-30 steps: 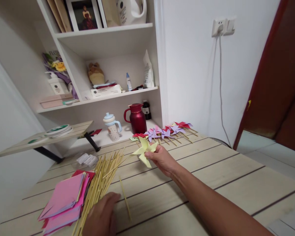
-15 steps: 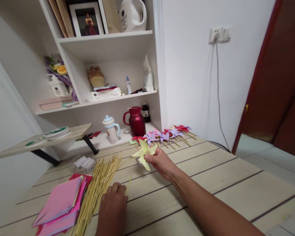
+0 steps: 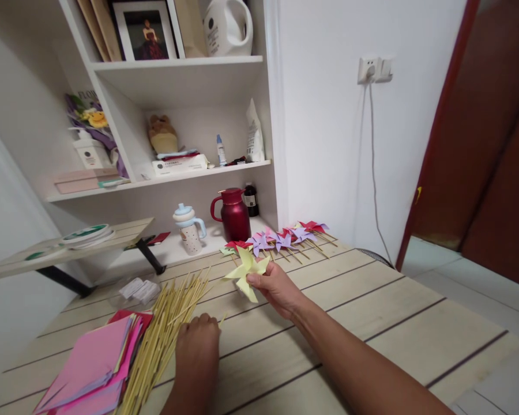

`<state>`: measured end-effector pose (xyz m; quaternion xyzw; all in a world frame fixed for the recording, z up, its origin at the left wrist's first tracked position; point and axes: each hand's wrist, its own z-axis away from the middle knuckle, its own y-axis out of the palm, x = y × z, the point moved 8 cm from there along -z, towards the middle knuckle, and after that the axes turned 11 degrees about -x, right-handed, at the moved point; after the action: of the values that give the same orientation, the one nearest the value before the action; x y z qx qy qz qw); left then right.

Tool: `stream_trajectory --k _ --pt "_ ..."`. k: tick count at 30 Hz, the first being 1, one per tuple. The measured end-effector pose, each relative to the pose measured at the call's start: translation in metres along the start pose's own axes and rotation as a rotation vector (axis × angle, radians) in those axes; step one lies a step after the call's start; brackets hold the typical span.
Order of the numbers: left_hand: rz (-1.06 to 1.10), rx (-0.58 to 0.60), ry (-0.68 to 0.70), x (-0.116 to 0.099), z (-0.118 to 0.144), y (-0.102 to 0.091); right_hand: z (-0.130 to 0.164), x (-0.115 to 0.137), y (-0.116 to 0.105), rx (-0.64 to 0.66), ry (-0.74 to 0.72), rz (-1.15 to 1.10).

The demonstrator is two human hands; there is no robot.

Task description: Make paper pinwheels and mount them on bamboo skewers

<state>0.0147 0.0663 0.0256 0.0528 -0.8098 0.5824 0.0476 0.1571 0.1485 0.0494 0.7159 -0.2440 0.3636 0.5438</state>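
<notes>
A: From here by the table [image 3: 372, 323], what's in the R hand [image 3: 279, 288]?

B: A pale yellow paper pinwheel [image 3: 245, 270], approx. mid-table, above the boards. Thumb and fingers are pinched on it. It looks folded to shape, but no stick shows on it.

A: And the L hand [image 3: 198, 337]?

B: Low, fingers curled, next to the bundle of bamboo sticks [image 3: 168, 323]. The tip of a single bamboo stick [image 3: 223, 319] pokes out past it; can't tell if the fingers grip it.

A: What's done?

B: A fair no., I'd judge: a row of pinwheels [image 3: 282, 241], red, purple, pink etc., lies on sticks at the far edge, nr. the red vacuum jug [image 3: 236, 216].

A: What's left?

B: Plenty, prob.: that bundle's thick, w/ a stack of coloured paper sheets [image 3: 89, 357], mostly pink, just beside it.
</notes>
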Motion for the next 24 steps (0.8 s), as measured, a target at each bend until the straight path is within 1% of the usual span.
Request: stream_trajectory --k 4,8,15,19,24 --pt "-0.031 -0.009 -0.004 0.004 -0.009 -0.001 -0.001 0.0 -0.001 -0.001 0.005 0.008" --pt "-0.044 -0.031 -0.017 0.01 -0.013 0.005 -0.001 -0.001 -0.001 0.006 0.004 0.008" --pt "-0.041 -0.142 -0.052 0.016 -0.012 0.013 -0.001 -0.002 0.0 0.022 -0.004 0.004" --pt "-0.009 -0.179 -0.028 0.014 -0.009 0.019 -0.001 -0.003 0.0 0.027 -0.001 0.003" --pt "0.043 -0.182 0.043 0.004 -0.007 0.024 -0.003 -0.006 -0.002 0.019 0.004 0.003"
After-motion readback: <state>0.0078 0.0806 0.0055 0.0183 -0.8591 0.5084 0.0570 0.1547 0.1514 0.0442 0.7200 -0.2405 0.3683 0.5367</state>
